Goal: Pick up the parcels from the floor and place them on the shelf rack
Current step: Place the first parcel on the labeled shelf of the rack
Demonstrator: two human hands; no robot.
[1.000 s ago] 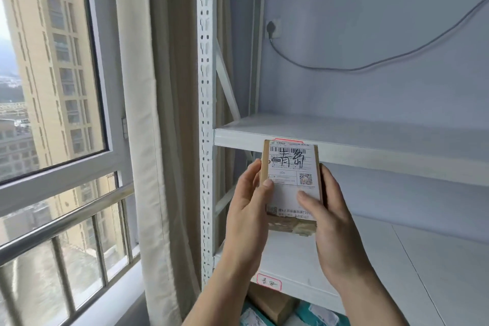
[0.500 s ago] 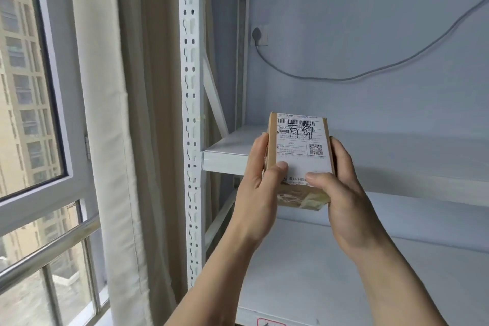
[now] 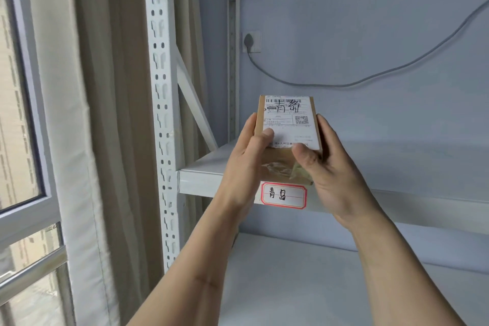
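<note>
Parcel: a small brown box (image 3: pixel 287 135) was held upright above the shelf (image 3: pixel 203 167) front edge, white shipping label facing the camera; small print unreadable.
Left hand: (image 3: pixel 247 156) clamped on the parcel's 9 o'clock side.
Right hand: (image 3: pixel 326 164) clamped at 3 o'clock, thumb hiding the lower corner.
Shelf tag: (image 3: pixel 284 195) red-bordered, at 6 o'clock below the parcel, top edge covered.
Cable: (image 3: pixel 370 79) cut off at the right.
</note>
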